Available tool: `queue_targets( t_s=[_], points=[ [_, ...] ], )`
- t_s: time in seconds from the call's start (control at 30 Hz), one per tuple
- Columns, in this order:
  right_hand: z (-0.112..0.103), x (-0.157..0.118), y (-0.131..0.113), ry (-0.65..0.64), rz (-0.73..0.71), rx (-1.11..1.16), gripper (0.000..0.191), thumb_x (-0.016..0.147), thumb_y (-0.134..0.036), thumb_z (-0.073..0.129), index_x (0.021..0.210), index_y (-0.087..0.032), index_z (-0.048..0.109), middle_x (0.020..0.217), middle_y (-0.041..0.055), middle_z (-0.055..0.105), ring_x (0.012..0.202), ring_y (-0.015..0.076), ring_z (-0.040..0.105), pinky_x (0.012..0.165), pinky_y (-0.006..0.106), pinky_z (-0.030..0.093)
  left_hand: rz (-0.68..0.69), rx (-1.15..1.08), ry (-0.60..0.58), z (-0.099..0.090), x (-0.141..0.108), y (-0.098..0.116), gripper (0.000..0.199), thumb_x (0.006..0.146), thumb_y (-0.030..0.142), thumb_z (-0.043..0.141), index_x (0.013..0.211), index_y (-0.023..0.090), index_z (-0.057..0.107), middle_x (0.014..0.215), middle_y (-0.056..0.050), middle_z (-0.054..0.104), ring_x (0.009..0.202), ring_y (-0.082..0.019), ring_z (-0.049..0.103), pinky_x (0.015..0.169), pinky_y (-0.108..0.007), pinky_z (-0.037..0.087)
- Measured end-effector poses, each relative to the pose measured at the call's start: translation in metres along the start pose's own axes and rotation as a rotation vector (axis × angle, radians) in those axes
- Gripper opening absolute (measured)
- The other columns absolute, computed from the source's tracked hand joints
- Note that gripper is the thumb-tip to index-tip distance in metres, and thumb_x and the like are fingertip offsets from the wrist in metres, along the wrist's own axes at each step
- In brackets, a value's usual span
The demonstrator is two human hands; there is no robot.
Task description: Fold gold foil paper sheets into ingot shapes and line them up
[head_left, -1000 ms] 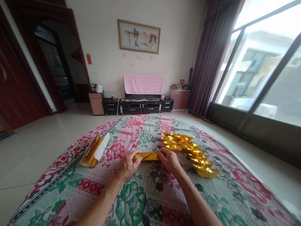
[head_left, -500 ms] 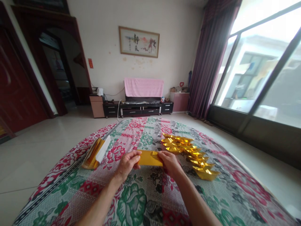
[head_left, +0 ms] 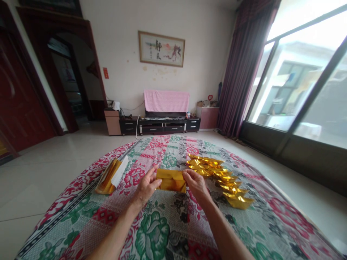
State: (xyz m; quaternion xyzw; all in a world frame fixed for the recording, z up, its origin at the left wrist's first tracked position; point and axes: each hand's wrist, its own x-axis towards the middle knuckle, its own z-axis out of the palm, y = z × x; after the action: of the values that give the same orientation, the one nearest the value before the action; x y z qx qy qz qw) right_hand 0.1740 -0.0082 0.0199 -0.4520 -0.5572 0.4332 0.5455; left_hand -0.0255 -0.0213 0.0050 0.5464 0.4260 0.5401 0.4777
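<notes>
A folded sheet of gold foil paper [head_left: 171,181] is stretched between my two hands, above the flowered tablecloth [head_left: 151,234]. A crease runs across it lengthwise. My left hand [head_left: 145,186] pinches its left end, thumb on the near face. At the right end, my right hand [head_left: 196,183] grips the upper corner between thumb and fingers. To the right lie several folded gold paper ingots [head_left: 238,199], lined up in overlapping rows. On the left rests a stack of gold foil paper [head_left: 110,177] with a white sheet along its side.
Beyond the round table stands a low black TV cabinet [head_left: 162,126], its television covered by a pink cloth [head_left: 166,100]. A purple curtain [head_left: 238,72] hangs beside the large window at right. A dark red door [head_left: 21,97] is at left.
The gold paper has tilted and now shows a taller face with a lengthwise crease. My left fingers have spread upward slightly; both hands keep hold of it.
</notes>
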Motion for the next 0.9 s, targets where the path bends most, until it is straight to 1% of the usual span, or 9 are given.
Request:
queue_targets(
  t_s=[0.07, 0.2, 0.4, 0.47, 0.53, 0.6, 0.7, 0.8, 0.9],
  points=[
    [0.0, 0.0, -0.003, 0.016, -0.045, -0.046, 0.032, 0.069, -0.045, 0.057, 0.074, -0.014, 0.061, 0.059, -0.0018, 0.053, 0.051, 0.0082, 0.042, 0.048, 0.019, 0.034, -0.002, -0.003, -0.018, -0.001, 0.001, 0.0, 0.064, 0.071, 0.024, 0.056, 0.131, 0.016, 0.036, 0.072, 0.001, 0.064, 0.064, -0.012, 0.059, 0.063, -0.024, 0.046],
    [-0.004, -0.001, -0.004, 0.048, -0.072, -0.134, 0.03, 0.069, -0.042, 0.058, 0.073, -0.014, 0.066, 0.06, -0.0005, 0.056, 0.053, 0.0097, 0.045, 0.05, 0.02, 0.035, -0.013, 0.035, -0.069, -0.002, 0.002, 0.0, 0.047, 0.07, 0.027, 0.056, 0.115, 0.015, 0.052, 0.08, -0.003, 0.067, 0.068, -0.015, 0.062, 0.067, -0.026, 0.048],
    [-0.007, 0.0, -0.001, 0.061, -0.052, -0.121, 0.03, 0.069, -0.043, 0.058, 0.075, -0.014, 0.066, 0.055, -0.0016, 0.056, 0.045, 0.0079, 0.042, 0.043, 0.019, 0.034, 0.053, 0.406, 0.054, -0.003, 0.0, -0.001, 0.019, 0.068, 0.031, 0.058, 0.079, 0.017, 0.061, 0.065, 0.002, 0.064, 0.055, -0.012, 0.057, 0.053, -0.02, 0.043],
    [-0.006, 0.0, 0.0, 0.042, -0.026, -0.069, 0.032, 0.069, -0.045, 0.058, 0.074, -0.014, 0.065, 0.054, -0.0016, 0.055, 0.041, 0.0072, 0.04, 0.04, 0.019, 0.033, 0.039, 0.464, 0.078, -0.002, -0.001, 0.001, 0.017, 0.069, 0.033, 0.056, 0.073, 0.017, 0.06, 0.055, 0.004, 0.059, 0.044, -0.01, 0.052, 0.046, -0.019, 0.039],
    [-0.005, -0.001, -0.001, 0.017, 0.0, 0.002, 0.034, 0.069, -0.047, 0.059, 0.075, -0.014, 0.064, 0.06, 0.0008, 0.059, 0.045, 0.009, 0.046, 0.041, 0.019, 0.038, 0.019, 0.47, 0.073, -0.001, -0.003, 0.002, 0.018, 0.071, 0.035, 0.054, 0.073, 0.017, 0.059, 0.048, 0.005, 0.055, 0.039, -0.009, 0.049, 0.044, -0.019, 0.037],
    [-0.004, -0.002, -0.002, -0.01, 0.024, 0.087, 0.034, 0.068, -0.047, 0.061, 0.077, -0.014, 0.065, 0.072, 0.004, 0.063, 0.057, 0.0132, 0.055, 0.048, 0.022, 0.046, 0.022, 0.437, 0.058, -0.001, -0.004, 0.002, 0.018, 0.072, 0.033, 0.054, 0.076, 0.017, 0.059, 0.051, 0.004, 0.059, 0.046, -0.011, 0.055, 0.046, -0.019, 0.038],
    [-0.004, -0.005, -0.005, -0.073, 0.036, 0.187, 0.034, 0.068, -0.046, 0.062, 0.078, -0.014, 0.066, 0.08, 0.0064, 0.066, 0.074, 0.018, 0.061, 0.065, 0.028, 0.051, 0.074, 0.363, 0.039, -0.002, -0.002, -0.001, 0.016, 0.071, 0.03, 0.056, 0.078, 0.016, 0.059, 0.069, 0.0, 0.066, 0.064, -0.014, 0.062, 0.056, -0.021, 0.045],
    [-0.005, -0.005, -0.003, -0.109, 0.016, 0.214, 0.035, 0.071, -0.047, 0.059, 0.076, -0.013, 0.066, 0.074, 0.0065, 0.066, 0.07, 0.0174, 0.061, 0.069, 0.031, 0.051, 0.198, 0.353, 0.015, -0.004, -0.001, -0.007, 0.009, 0.069, 0.022, 0.056, 0.074, 0.016, 0.056, 0.088, -0.004, 0.066, 0.08, -0.016, 0.062, 0.073, -0.025, 0.047],
    [-0.005, -0.003, 0.008, -0.049, -0.019, 0.079, 0.027, 0.068, -0.04, 0.061, 0.073, -0.014, 0.064, 0.065, 0.0032, 0.063, 0.059, 0.0144, 0.058, 0.06, 0.027, 0.05, 0.355, 0.527, -0.042, -0.006, -0.001, -0.009, 0.01, 0.066, 0.011, 0.053, 0.073, 0.017, 0.057, 0.095, -0.005, 0.064, 0.09, -0.016, 0.059, 0.081, -0.027, 0.045]
  ],
)
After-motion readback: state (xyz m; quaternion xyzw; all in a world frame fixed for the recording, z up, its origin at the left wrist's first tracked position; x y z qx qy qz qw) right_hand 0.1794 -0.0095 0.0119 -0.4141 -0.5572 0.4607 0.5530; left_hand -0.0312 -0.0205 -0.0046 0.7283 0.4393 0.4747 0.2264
